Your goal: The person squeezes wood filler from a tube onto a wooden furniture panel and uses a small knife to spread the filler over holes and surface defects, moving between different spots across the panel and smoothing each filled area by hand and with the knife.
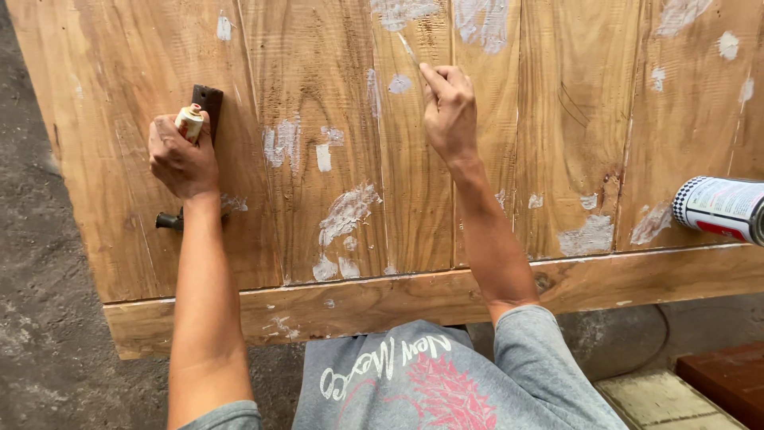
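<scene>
A rough grey concrete floor runs down the left side and shows again under the lower edge of the scene, mottled and gritty. At the lower right lie a pale yellowish paving tile and, just beside it, a dark red-brown tile. A thin dark cable curves over the concrete near them. The light is even, soft daylight, with no hard shadows anywhere.
</scene>
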Action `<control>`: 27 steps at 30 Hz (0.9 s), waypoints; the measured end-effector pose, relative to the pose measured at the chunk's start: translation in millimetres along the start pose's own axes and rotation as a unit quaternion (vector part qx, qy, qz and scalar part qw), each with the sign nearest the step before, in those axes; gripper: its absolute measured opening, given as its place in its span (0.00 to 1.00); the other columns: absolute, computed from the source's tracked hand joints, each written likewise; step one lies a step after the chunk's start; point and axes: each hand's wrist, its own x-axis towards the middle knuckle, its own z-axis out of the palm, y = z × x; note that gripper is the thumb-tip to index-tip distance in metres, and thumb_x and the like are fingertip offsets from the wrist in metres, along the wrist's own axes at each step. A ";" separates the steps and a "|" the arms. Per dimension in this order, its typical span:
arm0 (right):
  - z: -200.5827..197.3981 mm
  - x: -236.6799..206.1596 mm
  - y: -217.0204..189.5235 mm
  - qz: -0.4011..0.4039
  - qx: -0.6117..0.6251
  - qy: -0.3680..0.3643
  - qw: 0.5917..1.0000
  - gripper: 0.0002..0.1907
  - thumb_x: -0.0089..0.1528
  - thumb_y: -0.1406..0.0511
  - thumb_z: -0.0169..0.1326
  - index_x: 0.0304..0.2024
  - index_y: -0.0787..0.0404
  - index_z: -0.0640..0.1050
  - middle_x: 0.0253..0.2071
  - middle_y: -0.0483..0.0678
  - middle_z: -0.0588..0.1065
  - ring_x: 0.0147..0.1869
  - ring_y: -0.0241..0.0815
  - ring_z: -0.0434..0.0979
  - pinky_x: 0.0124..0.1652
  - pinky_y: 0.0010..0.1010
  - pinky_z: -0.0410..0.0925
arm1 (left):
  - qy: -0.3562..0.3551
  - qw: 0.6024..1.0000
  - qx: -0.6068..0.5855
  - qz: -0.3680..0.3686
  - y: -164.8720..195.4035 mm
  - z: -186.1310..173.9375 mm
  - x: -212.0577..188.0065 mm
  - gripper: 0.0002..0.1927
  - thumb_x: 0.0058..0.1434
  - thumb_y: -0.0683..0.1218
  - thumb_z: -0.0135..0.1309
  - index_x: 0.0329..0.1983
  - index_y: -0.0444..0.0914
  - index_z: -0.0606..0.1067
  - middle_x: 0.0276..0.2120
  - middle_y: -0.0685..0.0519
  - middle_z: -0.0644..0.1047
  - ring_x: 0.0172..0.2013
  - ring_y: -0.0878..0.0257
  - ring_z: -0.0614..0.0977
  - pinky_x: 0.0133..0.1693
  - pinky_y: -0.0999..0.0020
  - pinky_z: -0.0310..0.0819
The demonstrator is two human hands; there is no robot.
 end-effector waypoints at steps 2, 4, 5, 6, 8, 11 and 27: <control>7.7 7.5 6.0 -0.021 -0.009 0.009 1.000 0.16 0.66 0.75 0.55 0.56 0.63 0.81 0.45 0.51 0.78 0.49 0.47 0.75 0.49 0.34 0.73 | 0.004 1.000 0.003 0.008 -1.4 1.4 0.8 0.20 0.70 0.57 0.63 0.42 0.38 0.71 0.38 0.45 0.78 0.39 0.43 0.81 0.36 0.48 0.73; 19.6 19.5 11.7 -0.019 -0.023 0.003 1.000 0.16 0.66 0.75 0.55 0.56 0.63 0.82 0.44 0.51 0.78 0.47 0.47 0.75 0.47 0.33 0.74 | -0.006 1.000 0.008 -0.008 -1.8 2.8 1.8 0.23 0.72 0.59 0.65 0.41 0.37 0.70 0.37 0.45 0.77 0.38 0.44 0.82 0.36 0.49 0.74; 27.7 26.7 13.3 -0.009 -0.030 -0.007 0.999 0.16 0.66 0.75 0.54 0.55 0.63 0.82 0.44 0.52 0.78 0.46 0.47 0.75 0.45 0.33 0.74 | -0.013 1.000 0.010 -0.016 -1.9 3.1 2.1 0.25 0.73 0.60 0.65 0.41 0.37 0.70 0.37 0.45 0.77 0.38 0.45 0.82 0.35 0.49 0.75; 35.4 34.4 14.1 0.000 -0.037 -0.017 0.999 0.16 0.65 0.75 0.54 0.55 0.63 0.82 0.44 0.52 0.78 0.44 0.47 0.74 0.43 0.33 0.75 | -0.011 1.000 0.009 -0.015 -2.1 3.2 2.6 0.25 0.73 0.60 0.65 0.41 0.37 0.70 0.37 0.46 0.77 0.38 0.45 0.82 0.36 0.49 0.75; 47.4 46.9 13.9 0.002 -0.070 0.000 0.998 0.19 0.64 0.77 0.52 0.55 0.62 0.82 0.44 0.51 0.78 0.45 0.46 0.75 0.45 0.31 0.75 | -0.008 1.000 0.005 -0.014 -1.8 3.4 2.0 0.25 0.73 0.60 0.65 0.42 0.37 0.70 0.37 0.46 0.77 0.38 0.45 0.82 0.36 0.48 0.75; 56.7 57.4 5.1 0.012 -0.089 0.031 0.995 0.19 0.63 0.77 0.52 0.56 0.63 0.81 0.45 0.51 0.78 0.45 0.45 0.75 0.44 0.29 0.76 | -0.006 1.000 0.010 0.001 -2.2 3.2 0.9 0.22 0.71 0.59 0.63 0.42 0.37 0.70 0.39 0.46 0.77 0.39 0.44 0.81 0.36 0.48 0.74; 58.1 51.4 19.7 0.044 -0.236 0.063 0.969 0.14 0.67 0.75 0.54 0.56 0.69 0.79 0.47 0.54 0.73 0.43 0.42 0.72 0.33 0.21 0.75 | -0.013 1.000 0.007 -0.018 0.6 3.3 -0.7 0.22 0.72 0.58 0.65 0.42 0.38 0.70 0.37 0.47 0.76 0.40 0.44 0.80 0.36 0.47 0.73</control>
